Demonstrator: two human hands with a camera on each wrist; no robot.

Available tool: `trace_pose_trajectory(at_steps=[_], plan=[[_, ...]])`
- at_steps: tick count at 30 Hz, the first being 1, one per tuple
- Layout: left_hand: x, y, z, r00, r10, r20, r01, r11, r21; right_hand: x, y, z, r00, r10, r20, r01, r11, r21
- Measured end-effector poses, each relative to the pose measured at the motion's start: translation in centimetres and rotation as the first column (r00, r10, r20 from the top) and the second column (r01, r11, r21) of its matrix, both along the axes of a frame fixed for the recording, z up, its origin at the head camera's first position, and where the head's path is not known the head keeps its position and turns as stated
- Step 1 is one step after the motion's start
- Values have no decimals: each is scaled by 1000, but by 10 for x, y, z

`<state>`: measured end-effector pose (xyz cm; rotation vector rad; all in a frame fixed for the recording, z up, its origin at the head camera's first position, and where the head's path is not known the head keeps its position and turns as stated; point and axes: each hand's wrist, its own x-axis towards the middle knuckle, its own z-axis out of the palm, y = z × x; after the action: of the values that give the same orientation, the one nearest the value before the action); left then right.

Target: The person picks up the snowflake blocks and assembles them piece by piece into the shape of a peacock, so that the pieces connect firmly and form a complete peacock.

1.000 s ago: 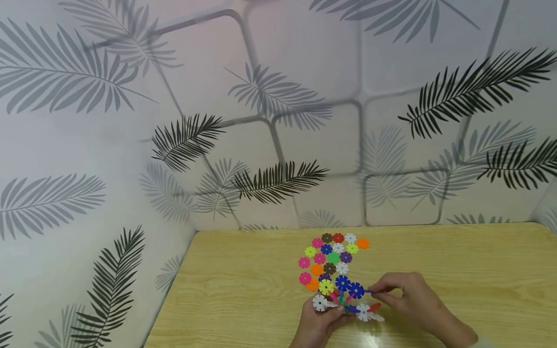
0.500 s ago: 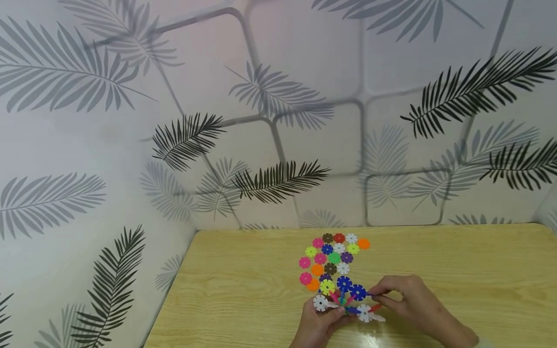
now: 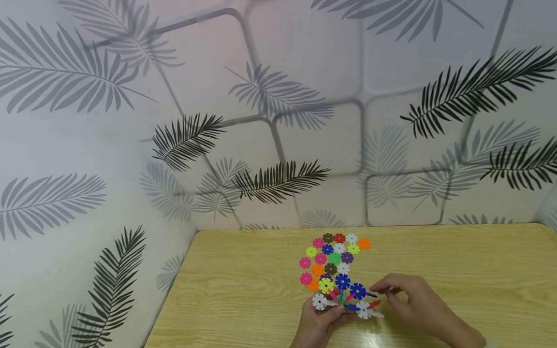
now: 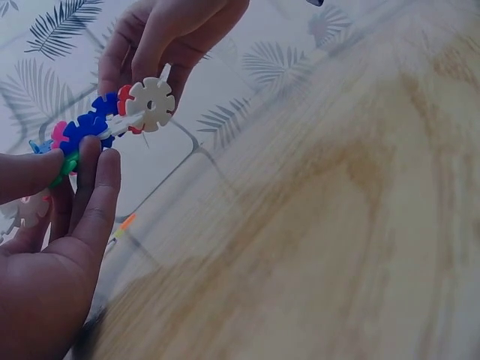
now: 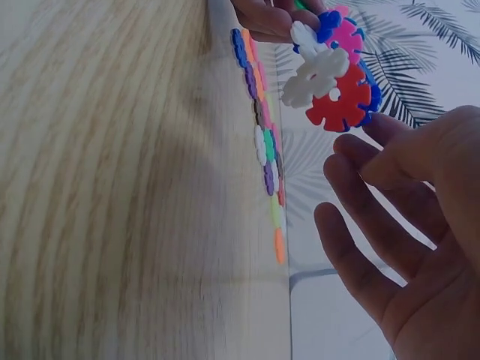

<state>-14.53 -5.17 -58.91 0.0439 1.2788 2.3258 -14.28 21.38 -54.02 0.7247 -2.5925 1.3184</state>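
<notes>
- Far left, the leaf-print wall (image 3: pixel 56 145) runs down behind you to the edge of the wood-grain table (image 3: pixel 226 290).
- Here's your left hand (image 3: pixel 316 323), thumb and fingers pinching the middle of the notched-disc assembly (image 3: pixel 342 298), right around its green disc (image 4: pixel 65 168). You've got it raised over the near part of the table.
- Just beyond, the loose notched discs (image 3: pixel 334 258) lie flat in a close, curving patch: pink, orange, brown, purple, white, green and more, with an orange disc (image 3: pixel 363 244) at the far right end.
- Back to the assembly, and look how it fans out! A white disc (image 3: pixel 319 302) juts left, a yellow disc (image 3: pixel 326 285) stands next to it, and one blue disc (image 3: pixel 342 282) faces you at the top.
- Further right on it, a second blue disc (image 3: pixel 358 291) carries an edge-on blue disc (image 3: pixel 371 294), while a red disc (image 3: pixel 373 305) and another white disc (image 3: pixel 363 310) stick out below.
- And on the right, your right hand (image 3: pixel 411 299): fingers apart and loosely bent, pinching nothing, fingertips right beside that edge-on blue disc; whether they touch it, I can't tell.
</notes>
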Motion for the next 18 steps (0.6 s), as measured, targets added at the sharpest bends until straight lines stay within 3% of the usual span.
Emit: trace_pose_trajectory(at_steps=[6,9,13,18], plan=[[0,0,2,1000,-2,25,2,1000,-3,-17,-2,-3,992,-124,-29,124,992,9],[0,-2,3,1000,-7,29,7,1000,-4,-34,-6,-6,987,-162,2,161,978,132],[1,-3,4,1000,-20,23,20,1000,-1,-55,-13,-13,985,-174,-4,167,938,305],[0,-3,4,999,-33,26,33,999,8,-71,-19,-18,979,-205,-14,192,889,416]])
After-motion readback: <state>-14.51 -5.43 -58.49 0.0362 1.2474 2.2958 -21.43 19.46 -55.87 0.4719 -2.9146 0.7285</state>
